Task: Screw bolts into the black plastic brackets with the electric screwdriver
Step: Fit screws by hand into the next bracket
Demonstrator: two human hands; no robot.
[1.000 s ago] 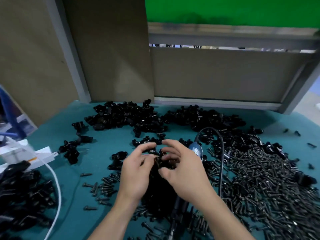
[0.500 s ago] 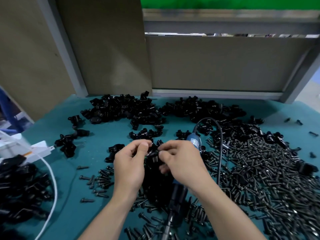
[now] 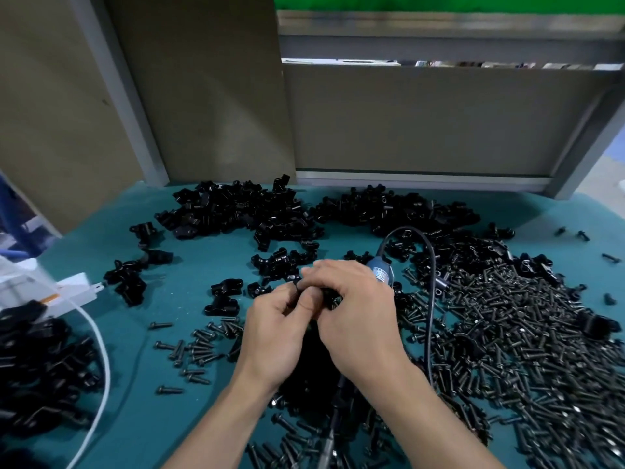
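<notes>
In the head view the left hand (image 3: 274, 330) and right hand (image 3: 355, 306) meet at the centre, both pinching a black bracket (image 3: 326, 294), probably starting a bolt by hand. Next, the right hand would need to pick up the electric screwdriver (image 3: 380, 274), which lies beneath its forearm and runs toward 6 o'clock. Loose bolts (image 3: 507, 333) heap at 3 o'clock; fingers hide the bracket's hole and any bolt in it.

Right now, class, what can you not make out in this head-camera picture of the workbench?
- Head view: small black plastic bracket, pinched by left hand and right hand; their fingers cover most of it.
- Head view: blue-grey electric screwdriver; right hand covers its middle, label too small.
- Head view: white box, blurred, cut by left edge.
</notes>
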